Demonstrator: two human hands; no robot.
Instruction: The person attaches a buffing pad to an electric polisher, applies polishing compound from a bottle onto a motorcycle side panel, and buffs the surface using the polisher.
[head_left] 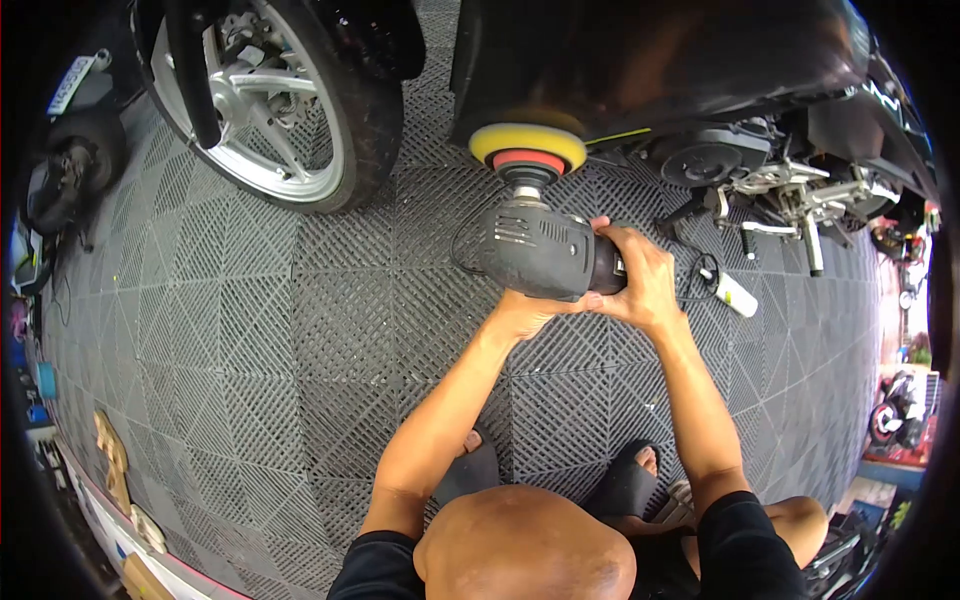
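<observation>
Polishing the black panel [650, 65] looks like the step in hand, judging by how the yellow pad [527, 147] sits at its lower edge. The polisher [535, 250] is just past 12 o'clock from mid-view, its pad pointing to 12 and seemingly touching the panel. A sweep along the surface would call for a flat pad, light, even pressure and 2 steady wrists.

The right hand [645, 275] is wrapped around the handle on the polisher's 3 o'clock side, fingers over the top, thumb low toward the body. The left hand [525, 312] supports the housing from 6 o'clock; its fingers are mostly hidden underneath, so I can't tell how tightly they close. The left forearm [450, 410] comes up from 7 o'clock and the right forearm [695, 390] from 5, converging on the tool. A white bottle [737, 297] lies at 3 o'clock.
</observation>
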